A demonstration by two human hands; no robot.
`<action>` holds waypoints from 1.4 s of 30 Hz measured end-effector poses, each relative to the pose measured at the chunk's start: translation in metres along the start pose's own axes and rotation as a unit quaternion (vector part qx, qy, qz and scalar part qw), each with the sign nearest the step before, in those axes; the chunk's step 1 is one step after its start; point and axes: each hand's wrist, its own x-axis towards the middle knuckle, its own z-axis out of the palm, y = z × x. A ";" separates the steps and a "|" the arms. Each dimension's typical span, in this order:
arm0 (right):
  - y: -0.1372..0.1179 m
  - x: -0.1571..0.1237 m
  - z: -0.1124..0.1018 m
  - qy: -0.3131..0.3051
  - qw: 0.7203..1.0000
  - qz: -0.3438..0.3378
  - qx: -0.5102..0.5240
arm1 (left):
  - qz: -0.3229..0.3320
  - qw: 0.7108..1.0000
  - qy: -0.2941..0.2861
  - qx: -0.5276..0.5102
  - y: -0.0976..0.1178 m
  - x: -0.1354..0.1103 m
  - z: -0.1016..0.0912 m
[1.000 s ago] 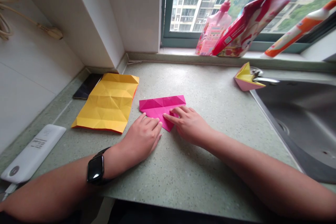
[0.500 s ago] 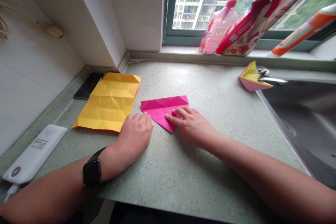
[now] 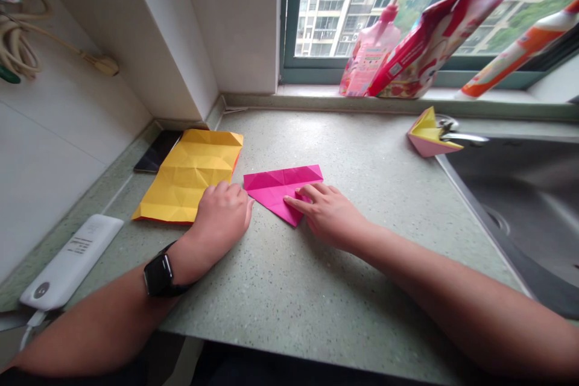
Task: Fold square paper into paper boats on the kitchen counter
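A folded magenta sheet of origami paper [image 3: 275, 190] lies on the counter, with a straight strip along its far edge and a point toward me. My right hand [image 3: 329, 211] rests on its right part, index finger stretched out and fingers apart, pressing it against the counter. My left hand [image 3: 224, 211] is curled closed by the sheet's left corner; its fingertips are mostly hidden, so whether they touch the paper or hold anything cannot be told. Behind that hand lies a creased yellow sheet [image 3: 194, 163] with a red-orange underside, partly covered by the hand.
A dark phone [image 3: 156, 154] lies partly beneath the yellow sheet. To the left is a white power bank [image 3: 75, 259] with a cable. A folded pink-and-yellow paper piece [image 3: 432, 139] sits by the tap [image 3: 468, 139] and sink [image 3: 520, 193]. A pump bottle [image 3: 368, 60] stands on the windowsill.
My left hand has shifted left, away from the magenta sheet's lower left edge. My right hand stays in place on the sheet. The view has tilted slightly.
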 end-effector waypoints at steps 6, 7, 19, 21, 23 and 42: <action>0.000 0.001 0.000 0.003 1.000 -0.004 -0.007 | 0.118 0.988 0.066 -0.078 0.014 -0.004 0.018; 0.000 0.001 0.000 0.003 1.000 -0.004 -0.008 | 0.160 0.980 0.064 -0.097 0.018 -0.005 0.024; 0.000 0.001 -0.003 0.000 1.000 -0.006 0.009 | 0.224 0.963 -0.077 -0.129 0.014 -0.007 0.034; 0.001 0.001 -0.003 0.002 1.000 -0.005 0.015 | 0.244 0.956 -0.086 -0.140 0.011 -0.009 0.030; 0.001 0.001 -0.004 0.001 1.000 -0.007 0.017 | 0.256 0.951 -0.088 -0.151 0.009 -0.009 0.026; 0.001 -0.002 -0.006 0.002 1.000 -0.017 0.008 | 0.240 0.956 -0.042 -0.161 0.011 -0.015 0.013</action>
